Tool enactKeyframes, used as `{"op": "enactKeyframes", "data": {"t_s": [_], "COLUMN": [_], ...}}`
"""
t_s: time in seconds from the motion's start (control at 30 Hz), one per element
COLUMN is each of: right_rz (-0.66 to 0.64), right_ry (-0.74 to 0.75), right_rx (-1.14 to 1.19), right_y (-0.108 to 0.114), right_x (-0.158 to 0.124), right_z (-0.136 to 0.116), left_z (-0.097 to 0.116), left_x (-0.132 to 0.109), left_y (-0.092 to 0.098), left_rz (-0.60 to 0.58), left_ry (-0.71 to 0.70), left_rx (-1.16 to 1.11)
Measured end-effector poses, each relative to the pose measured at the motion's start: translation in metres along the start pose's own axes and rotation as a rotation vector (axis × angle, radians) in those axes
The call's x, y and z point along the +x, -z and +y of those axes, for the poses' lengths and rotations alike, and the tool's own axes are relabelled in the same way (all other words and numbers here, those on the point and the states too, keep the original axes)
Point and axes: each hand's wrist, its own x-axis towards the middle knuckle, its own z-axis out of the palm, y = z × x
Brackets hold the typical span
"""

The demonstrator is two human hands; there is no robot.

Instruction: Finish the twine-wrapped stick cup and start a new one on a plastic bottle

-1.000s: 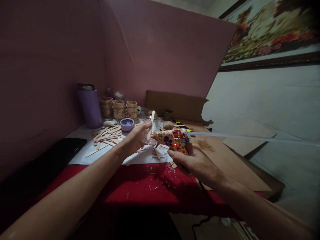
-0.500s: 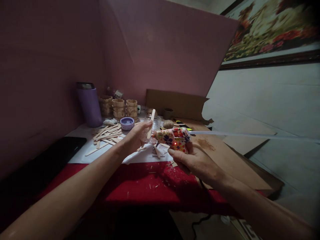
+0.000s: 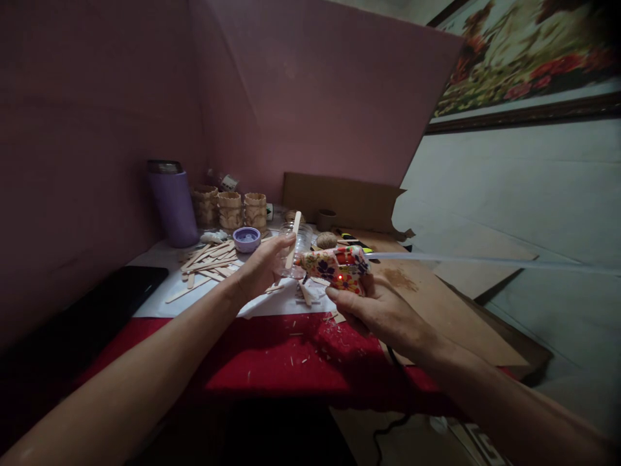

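My left hand [image 3: 264,264] is closed around a clear ribbed plastic bottle [image 3: 303,241], of which the fingers hide part. A craft stick [image 3: 294,239] stands almost upright against its side, near my thumb. In my right hand [image 3: 383,310] is a flower-patterned glue gun [image 3: 334,265] with a small red light lit. Its nozzle points left and is at the lower end of the craft stick; whether they touch I cannot tell. From the back of the gun a long clear glue stick [image 3: 466,259] sticks out to the right.
Loose craft sticks [image 3: 208,264] lie piled on white paper beside a purple lid [image 3: 247,239]. Behind stand several carved-looking wooden cups [image 3: 229,208] and a purple tumbler [image 3: 172,204]. A ball of twine [image 3: 326,241], cardboard [image 3: 436,310] and a dark phone-like slab [image 3: 140,285] are around.
Almost nothing differs. Both hands keep the bottle, craft stick and glue gun in the same place, with only a very slight shift of the view.
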Motion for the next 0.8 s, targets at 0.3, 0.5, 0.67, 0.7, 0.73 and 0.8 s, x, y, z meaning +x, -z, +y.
{"op": "enactKeyframes", "data": {"t_s": [0.3,0.5,0.67,0.7,0.73,0.8], "right_rz": [0.017,0.008,0.018,0.020,0.022,0.026], "right_ry": [-0.007,0.007,0.035,0.040,0.043,0.040], "right_rx": [-0.014,-0.032,-0.032,-0.035,-0.038,-0.042], "right_y": [0.0014,0.0017,0.0002,0.0001,0.0002,0.0006], "right_x": [-0.0001,0.0002,-0.0025,-0.0029,-0.0033,-0.0034], "right_z": [-0.0013,0.0004,-0.0031,-0.0037,-0.0040,-0.0041], "left_z": [0.0022,0.0005,0.0016,0.0019,0.0021,0.0021], "left_x": [-0.0020,-0.0012,-0.0007,-0.0007,-0.0008,-0.0009], "left_y": [-0.0028,-0.0015,-0.0008,-0.0009,-0.0010,-0.0010], "left_rz": [0.034,0.047,0.018,0.017,0.018,0.019], "left_ry": [0.003,-0.014,0.012,0.016,0.018,0.016], "left_rx": [0.042,0.018,-0.013,-0.013,-0.011,-0.002]}}
